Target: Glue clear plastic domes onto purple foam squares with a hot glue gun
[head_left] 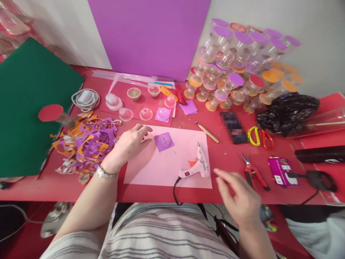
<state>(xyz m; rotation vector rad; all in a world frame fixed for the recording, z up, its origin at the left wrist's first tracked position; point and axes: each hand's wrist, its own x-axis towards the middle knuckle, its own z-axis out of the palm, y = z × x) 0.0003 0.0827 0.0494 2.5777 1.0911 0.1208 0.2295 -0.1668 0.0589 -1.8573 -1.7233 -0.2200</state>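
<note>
A pink sheet (151, 169) lies on the red table. On it rests a purple square (164, 141) with a clear plastic dome on top. A pink glue gun (198, 167) with an orange trigger lies on the sheet's right part, nozzle pointing away from me. My left hand (132, 142) hovers over the sheet's upper left corner, fingers apart and empty, left of the purple square. To the right of the glue gun, my right hand (238, 194) is raised near the table's front edge, fingers apart with nothing visible in them.
Colored paper scraps (94, 140) pile up at the left. Behind the sheet are clear domes (146, 114) and small cups (134, 94). Stacked clear plastic pieces with colored discs (235, 79) stand at the back right. Red pliers (254, 172) and a purple box (283, 172) lie at the right.
</note>
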